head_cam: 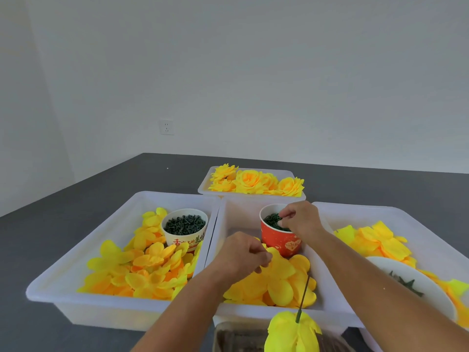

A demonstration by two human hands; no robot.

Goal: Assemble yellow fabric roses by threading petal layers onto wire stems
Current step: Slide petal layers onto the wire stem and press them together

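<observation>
While the right hand [299,219] reaches over the red paper cup [280,238], its thumb and fingertips pinch a small dark green piece at the cup's mouth; the cup holds more such green pieces. Cup stands upright at the far end of the middle white tray [266,309].

Left hand [245,255] over same tray, fingers curled, pinching the edge of a yellow petal layer [281,268] on top of the petal pile [276,288] filling the tray's near half.

Near edge of view: a partly built yellow flower [293,331], head down, its green wire stem [303,298] slanting up over the tray's front wall. What holds it cannot be told.

Left tray [63,298]: loose yellow and orange petals, plus a white paper cup [185,231] full of dark green pieces. Right tray [416,224]: yellow petals and a white bowl [416,283] with green bits inside. Far tray [253,194]: finished yellow roses [256,181].

All trays sit on a dark grey desk [101,199]. A wall socket [167,127] shows on the white wall behind.
</observation>
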